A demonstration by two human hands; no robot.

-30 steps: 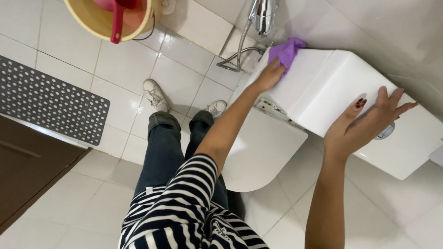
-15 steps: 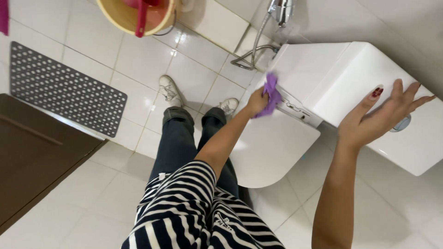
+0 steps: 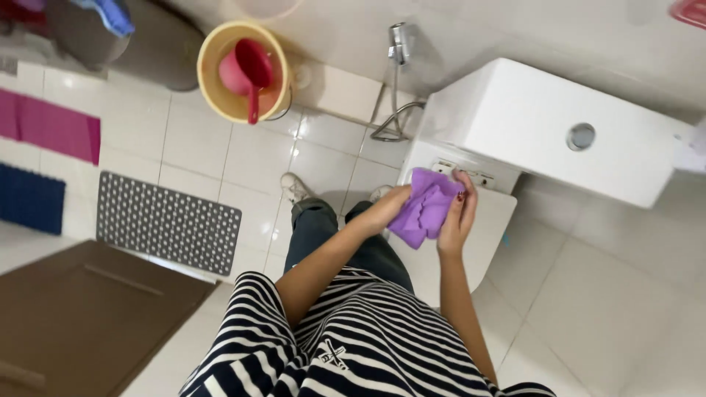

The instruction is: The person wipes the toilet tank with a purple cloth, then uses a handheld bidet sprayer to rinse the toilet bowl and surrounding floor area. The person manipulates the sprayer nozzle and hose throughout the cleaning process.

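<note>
Mid-wipe, by the look of it: purple cloth bunched between left hand and right hand, both closed on it, off the white tank, closed toilet lid seemingly still to do.

Two bare hands: left hand, right hand. One purple cloth. One white toilet tank. One yellow plastic bucket. One pink scoop. One grey dotted mat.

left hand: palm and fingertips hidden under the purple cloth
toilet lid: front part covered by both forearms and cloth
red item: cut off at top-right corner, kind unclear
blue cloth: clipped by top edge
striped shirt: runs off the bottom edge
</note>
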